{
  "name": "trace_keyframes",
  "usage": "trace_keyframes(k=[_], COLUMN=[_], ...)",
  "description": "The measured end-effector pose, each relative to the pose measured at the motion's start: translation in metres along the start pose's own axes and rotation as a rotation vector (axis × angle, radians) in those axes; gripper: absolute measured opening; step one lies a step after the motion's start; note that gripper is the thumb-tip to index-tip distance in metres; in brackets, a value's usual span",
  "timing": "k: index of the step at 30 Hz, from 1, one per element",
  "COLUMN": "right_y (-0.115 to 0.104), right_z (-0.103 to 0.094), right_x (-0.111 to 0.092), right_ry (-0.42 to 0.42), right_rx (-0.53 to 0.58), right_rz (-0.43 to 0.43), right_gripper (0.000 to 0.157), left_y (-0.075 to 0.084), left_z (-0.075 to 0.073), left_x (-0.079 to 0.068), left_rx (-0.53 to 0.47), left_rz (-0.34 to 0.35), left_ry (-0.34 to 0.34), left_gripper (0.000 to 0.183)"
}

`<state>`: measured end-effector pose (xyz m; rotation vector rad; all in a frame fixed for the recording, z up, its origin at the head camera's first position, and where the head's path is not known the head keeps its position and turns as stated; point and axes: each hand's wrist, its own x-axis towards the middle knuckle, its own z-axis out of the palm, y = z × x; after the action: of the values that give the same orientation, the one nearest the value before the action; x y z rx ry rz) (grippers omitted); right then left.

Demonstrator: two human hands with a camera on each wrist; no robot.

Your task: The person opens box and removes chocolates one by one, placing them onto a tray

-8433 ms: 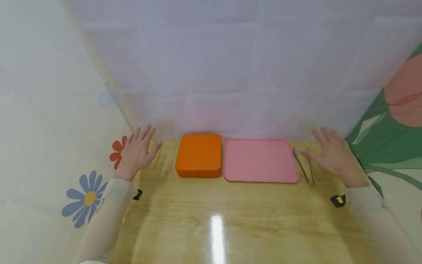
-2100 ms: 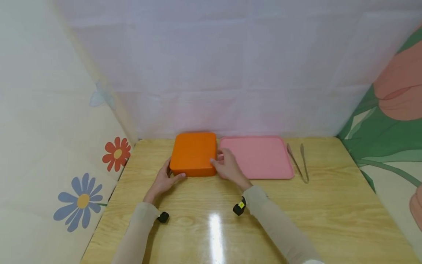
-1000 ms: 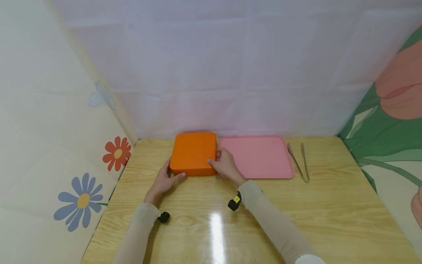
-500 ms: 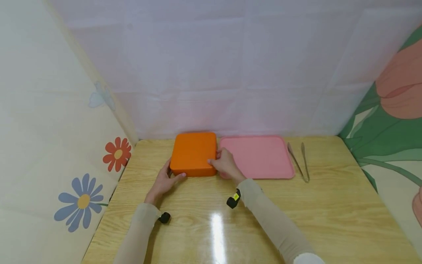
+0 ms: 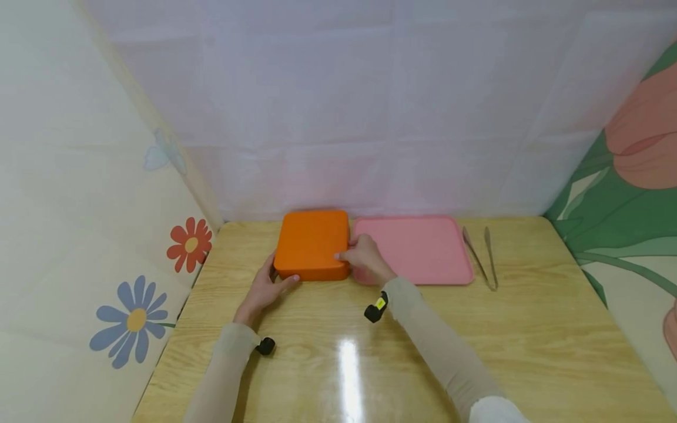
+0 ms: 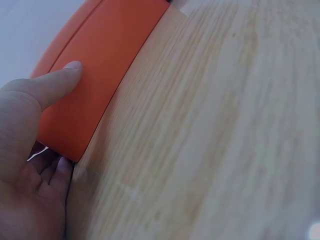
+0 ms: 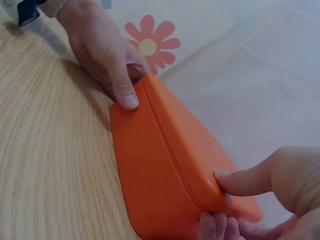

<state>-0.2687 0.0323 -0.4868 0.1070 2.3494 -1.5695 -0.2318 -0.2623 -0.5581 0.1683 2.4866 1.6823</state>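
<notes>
2 hands hold an orange box (image 5: pixel 312 238) at about 11 o'clock on the wooden desk (image 5: pixel 555 329).

The left hand (image 5: pixel 262 291) is curled partway round the box's 7 o'clock corner, gripping it with the thumb flat on the near wall and the fingers along the side; the right hand (image 5: pixel 365 257) is closed to a pinch at about 4 o'clock, its thumb on top of the lid (image 7: pixel 190 125) and its fingers bent beneath the rim. The lid sits on the box, a thin seam running below it. A pink tray (image 5: pixel 418 249) lies flat just beside the box at 3 o'clock, and metal tongs (image 5: pixel 492 258) lie with arms spread beyond it, bend towards 6 o'clock. On the wall at 9 o'clock is a red flower (image 5: pixel 191 245).
</notes>
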Motion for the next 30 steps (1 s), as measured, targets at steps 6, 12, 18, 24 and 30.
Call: trace_keyframes(k=[6, 12, 18, 24, 30], right_y=[0.005, 0.008, 0.009, 0.008, 0.001], right_z=[-0.01, -0.016, -0.016, -0.016, -0.016], right_x=[0.011, 0.018, 0.016, 0.016, 0.013], right_ry=[-0.105, -0.162, -0.165, -0.148, -0.152], right_rx=[0.183, 0.273, 0.288, 0.274, 0.291], right_rz=[0.077, 0.138, 0.135, 0.149, 0.14], right_gripper=[0.034, 0.027, 0.016, 0.018, 0.019], left_y=[0.0, -0.001, -0.002, -0.001, 0.0], left_z=[-0.002, -0.002, -0.001, 0.002, 0.001], left_x=[0.001, 0.002, 0.001, 0.0, 0.0], left_rx=[0.011, 0.011, 0.0, -0.008, 0.004], left_rz=[0.005, 0.022, 0.023, 0.031, 0.03], left_ry=[-0.005, -0.005, 0.0, 0.004, 0.008], left_gripper=[0.1, 0.098, 0.097, 0.097, 0.097])
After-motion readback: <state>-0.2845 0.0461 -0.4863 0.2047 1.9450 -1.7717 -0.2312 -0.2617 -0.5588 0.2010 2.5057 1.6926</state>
